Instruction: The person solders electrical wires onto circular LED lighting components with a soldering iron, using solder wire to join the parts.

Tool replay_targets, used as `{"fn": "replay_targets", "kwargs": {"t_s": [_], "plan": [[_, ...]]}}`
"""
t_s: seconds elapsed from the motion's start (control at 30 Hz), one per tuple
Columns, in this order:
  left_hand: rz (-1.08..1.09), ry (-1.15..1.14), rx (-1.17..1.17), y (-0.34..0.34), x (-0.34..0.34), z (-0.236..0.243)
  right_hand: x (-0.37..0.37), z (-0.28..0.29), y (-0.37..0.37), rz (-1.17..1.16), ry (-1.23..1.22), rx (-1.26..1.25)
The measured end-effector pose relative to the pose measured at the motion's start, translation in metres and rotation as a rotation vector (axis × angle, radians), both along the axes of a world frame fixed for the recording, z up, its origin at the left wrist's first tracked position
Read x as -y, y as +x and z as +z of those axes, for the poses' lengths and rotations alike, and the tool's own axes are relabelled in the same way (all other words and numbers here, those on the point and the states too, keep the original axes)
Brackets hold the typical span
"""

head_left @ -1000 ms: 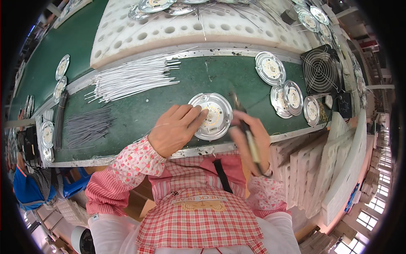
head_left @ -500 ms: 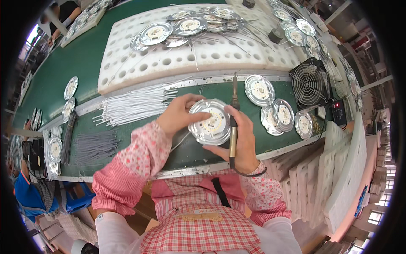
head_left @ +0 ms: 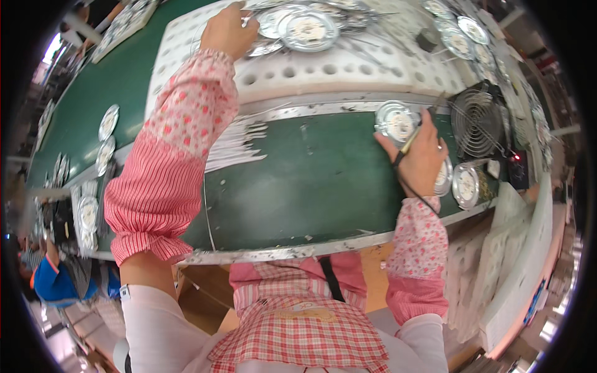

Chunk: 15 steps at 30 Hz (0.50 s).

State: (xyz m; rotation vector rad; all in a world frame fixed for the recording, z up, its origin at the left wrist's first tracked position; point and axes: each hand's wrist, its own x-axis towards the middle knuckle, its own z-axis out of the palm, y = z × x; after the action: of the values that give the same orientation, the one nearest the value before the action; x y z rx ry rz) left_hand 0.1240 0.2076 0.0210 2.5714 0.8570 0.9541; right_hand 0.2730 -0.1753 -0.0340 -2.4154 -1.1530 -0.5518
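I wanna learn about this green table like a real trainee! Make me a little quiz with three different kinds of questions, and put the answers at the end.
1. True or false: the black fan is to the right of the white wires.

2. Fill in the missing word: a thin, bendy, dark ____ trails from the tool in the right hand.

3. Pick one. Which of these is the left hand nearest to?
A) the black fan
B) the pile of silver discs
C) the white wires

Key:
1. True
2. cord
3. B
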Motion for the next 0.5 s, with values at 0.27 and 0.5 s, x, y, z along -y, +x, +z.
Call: {"fn": "replay_targets", "kwargs": {"t_s": [0.27, 0.5], "plan": [[-0.018, 0.051, -0.447, -0.204, 0.15, 0.019, 0.023, 0.011, -0.051, 0.61, -0.036, -0.398], [0.08, 0.095, -0.501, -0.288, 0.178, -0.016, 0.03, 0.012, -0.094, 0.778, -0.236, -0.389]]}}
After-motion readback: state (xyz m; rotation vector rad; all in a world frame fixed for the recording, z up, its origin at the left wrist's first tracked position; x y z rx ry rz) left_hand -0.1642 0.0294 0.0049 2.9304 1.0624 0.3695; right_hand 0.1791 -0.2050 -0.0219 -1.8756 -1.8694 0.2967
